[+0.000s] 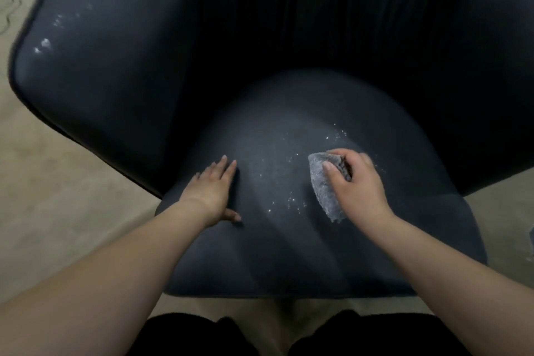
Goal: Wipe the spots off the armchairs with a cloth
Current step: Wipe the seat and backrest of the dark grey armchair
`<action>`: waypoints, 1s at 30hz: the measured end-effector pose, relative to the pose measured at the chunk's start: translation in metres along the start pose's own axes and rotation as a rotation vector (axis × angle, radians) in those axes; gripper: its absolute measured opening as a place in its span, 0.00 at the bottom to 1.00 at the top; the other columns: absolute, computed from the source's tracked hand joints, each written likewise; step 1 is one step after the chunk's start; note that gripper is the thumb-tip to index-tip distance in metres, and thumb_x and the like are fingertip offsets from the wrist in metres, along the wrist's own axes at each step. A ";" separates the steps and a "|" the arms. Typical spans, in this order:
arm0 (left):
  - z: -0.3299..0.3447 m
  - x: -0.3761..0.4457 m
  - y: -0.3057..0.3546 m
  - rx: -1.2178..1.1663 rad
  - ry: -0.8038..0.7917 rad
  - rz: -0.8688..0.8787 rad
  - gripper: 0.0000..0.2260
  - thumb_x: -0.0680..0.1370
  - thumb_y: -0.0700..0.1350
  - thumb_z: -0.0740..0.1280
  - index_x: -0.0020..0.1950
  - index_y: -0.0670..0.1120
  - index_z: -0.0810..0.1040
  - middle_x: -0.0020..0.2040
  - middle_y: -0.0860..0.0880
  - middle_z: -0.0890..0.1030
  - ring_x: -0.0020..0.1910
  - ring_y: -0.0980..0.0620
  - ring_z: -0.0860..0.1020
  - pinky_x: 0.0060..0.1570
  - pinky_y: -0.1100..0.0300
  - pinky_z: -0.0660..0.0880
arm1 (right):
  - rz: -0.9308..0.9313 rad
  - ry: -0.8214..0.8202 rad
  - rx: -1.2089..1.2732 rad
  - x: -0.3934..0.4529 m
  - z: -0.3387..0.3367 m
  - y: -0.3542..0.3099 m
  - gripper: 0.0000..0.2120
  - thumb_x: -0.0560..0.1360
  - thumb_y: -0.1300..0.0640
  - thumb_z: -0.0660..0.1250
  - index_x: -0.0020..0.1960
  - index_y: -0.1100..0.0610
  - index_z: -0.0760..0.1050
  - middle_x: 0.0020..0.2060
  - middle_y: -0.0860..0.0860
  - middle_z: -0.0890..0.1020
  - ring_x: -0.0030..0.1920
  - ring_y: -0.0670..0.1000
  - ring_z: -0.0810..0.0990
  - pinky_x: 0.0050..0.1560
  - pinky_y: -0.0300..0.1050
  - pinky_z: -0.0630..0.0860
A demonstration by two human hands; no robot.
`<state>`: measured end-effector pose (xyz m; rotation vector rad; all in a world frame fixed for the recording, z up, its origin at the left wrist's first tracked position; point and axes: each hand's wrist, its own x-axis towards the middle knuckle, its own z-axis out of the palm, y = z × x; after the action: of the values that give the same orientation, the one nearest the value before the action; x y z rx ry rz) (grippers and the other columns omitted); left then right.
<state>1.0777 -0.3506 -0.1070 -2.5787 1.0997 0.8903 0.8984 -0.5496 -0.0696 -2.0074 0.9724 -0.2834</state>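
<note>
That floppy grey knitted cloth (325, 185) looked light and soft, so the right hand (357, 185) bunched it tight beside the white spots (291, 201) on the dark blue fabric armchair (289, 254), left hand (215, 192) flat and released.

Both forearms bare to frame edge; no sleeves, watch, rings or bracelets visible. Left hand (212, 192) and right hand (357, 185) ungloved, nails short and unpainted. Black garment (185, 335) at bottom edge, over the legs.

left hand (213, 191) on seat (289, 254) left | spots (291, 199) between | cloth (323, 182) under right hand (358, 182)
</note>
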 end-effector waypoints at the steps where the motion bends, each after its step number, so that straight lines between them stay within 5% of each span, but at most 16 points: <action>1: 0.006 0.006 0.000 0.003 -0.006 0.009 0.56 0.66 0.60 0.76 0.79 0.49 0.40 0.79 0.48 0.40 0.78 0.47 0.46 0.75 0.50 0.50 | -0.023 0.003 0.005 0.006 0.004 0.001 0.08 0.75 0.52 0.67 0.53 0.46 0.75 0.50 0.47 0.73 0.46 0.25 0.68 0.43 0.15 0.59; 9: 0.047 0.028 -0.010 0.029 0.150 0.097 0.53 0.68 0.56 0.75 0.79 0.50 0.40 0.79 0.49 0.39 0.78 0.51 0.45 0.73 0.61 0.48 | -0.231 -0.067 -0.029 0.052 0.055 0.022 0.07 0.74 0.50 0.67 0.51 0.43 0.75 0.48 0.43 0.73 0.47 0.31 0.72 0.45 0.18 0.61; 16: 0.054 0.033 -0.027 0.012 0.279 0.197 0.54 0.63 0.65 0.73 0.78 0.57 0.42 0.78 0.57 0.42 0.77 0.58 0.47 0.65 0.72 0.45 | -0.551 -0.062 -0.330 0.086 0.116 0.037 0.18 0.72 0.45 0.69 0.60 0.47 0.75 0.46 0.45 0.69 0.53 0.48 0.69 0.54 0.40 0.66; 23: 0.064 0.029 -0.031 -0.093 0.368 0.278 0.49 0.65 0.63 0.74 0.76 0.63 0.46 0.71 0.68 0.40 0.70 0.67 0.41 0.61 0.79 0.38 | -0.624 0.010 -0.437 0.092 0.121 0.047 0.26 0.68 0.37 0.67 0.62 0.47 0.72 0.48 0.46 0.68 0.55 0.52 0.70 0.54 0.44 0.66; 30: 0.075 0.015 -0.031 -0.236 0.453 0.218 0.47 0.67 0.64 0.72 0.78 0.57 0.50 0.77 0.62 0.44 0.75 0.64 0.44 0.61 0.80 0.34 | -0.532 -0.021 -0.348 0.109 0.136 0.024 0.23 0.73 0.44 0.69 0.64 0.53 0.72 0.53 0.52 0.70 0.54 0.55 0.74 0.50 0.40 0.67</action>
<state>1.0735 -0.3077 -0.1775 -2.9933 1.4965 0.5065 1.0296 -0.5539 -0.1874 -2.5690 0.4778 -0.3980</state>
